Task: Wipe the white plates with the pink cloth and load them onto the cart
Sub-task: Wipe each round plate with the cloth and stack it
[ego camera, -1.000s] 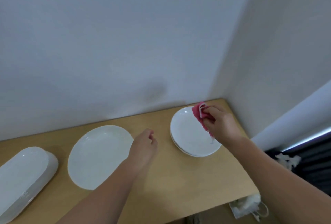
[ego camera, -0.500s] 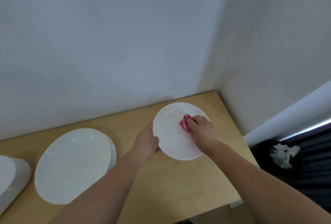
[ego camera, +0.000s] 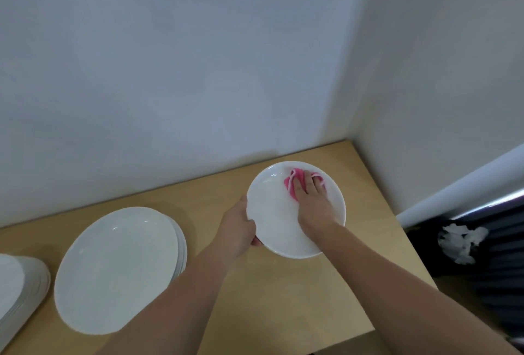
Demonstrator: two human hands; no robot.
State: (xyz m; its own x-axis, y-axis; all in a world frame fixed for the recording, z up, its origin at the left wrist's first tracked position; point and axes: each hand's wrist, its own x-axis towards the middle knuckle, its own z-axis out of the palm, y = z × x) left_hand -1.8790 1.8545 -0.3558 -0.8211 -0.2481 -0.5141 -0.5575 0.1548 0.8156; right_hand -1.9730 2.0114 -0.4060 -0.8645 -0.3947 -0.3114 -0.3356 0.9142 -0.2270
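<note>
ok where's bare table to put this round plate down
The light wooden table is bare in front of the round white plate, down to the near edge, and along the wall behind the stack of large oval white plates. The left end is crowded: that stack sits close to another white stack.

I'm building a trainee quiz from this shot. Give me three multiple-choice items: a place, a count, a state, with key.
1. Where is the pink cloth? A) floor B) wall C) on the round plate, under the right hand.
2. How many plate stacks stand left of the round plate? A) two B) none C) five.
3. The left hand is: A) idle B) gripping the round plate's rim C) flat on the table.
Key: C, pink shows around the hand on the plate; A, an oval stack and a far-left stack cut by the frame; B, it clasps the left rim.
</note>
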